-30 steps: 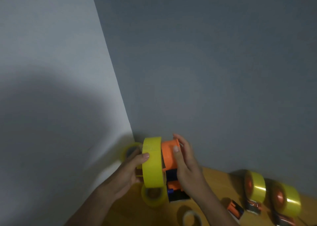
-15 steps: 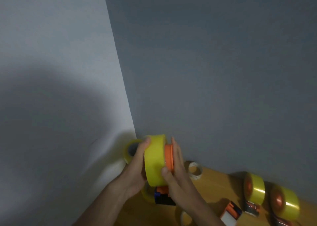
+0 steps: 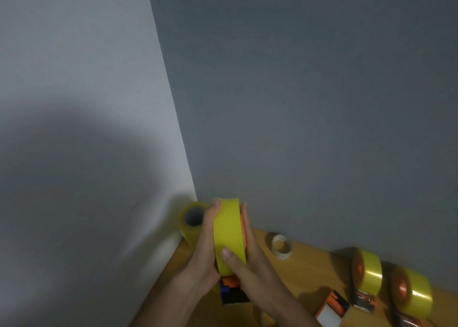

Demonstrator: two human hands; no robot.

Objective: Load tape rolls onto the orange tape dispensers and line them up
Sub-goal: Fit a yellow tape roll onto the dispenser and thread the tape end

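Overhead, the head view looks down into a corner where a pale wall (image 3: pixel 74 103) meets a grey wall (image 3: pixel 322 91) above a wooden tabletop (image 3: pixel 309 264). A loose yellow roll (image 3: pixel 190 225) stands in the corner, partly hidden by the left hand. A small pale tape ring (image 3: pixel 281 247) lies near the grey wall. To the right, two loaded dispensers (image 3: pixel 366 274) (image 3: pixel 411 294) stand side by side, with a small orange-and-white piece (image 3: pixel 332 309) before them. The yellow tape roll (image 3: pixel 229 235) is held upright above the tabletop, on the orange dispenser (image 3: pixel 231 289). The left hand (image 3: pixel 202 264) grips its left face, fingers curled over the rim; the right hand (image 3: pixel 250 267) clasps the right side, thumb across the roll's front.
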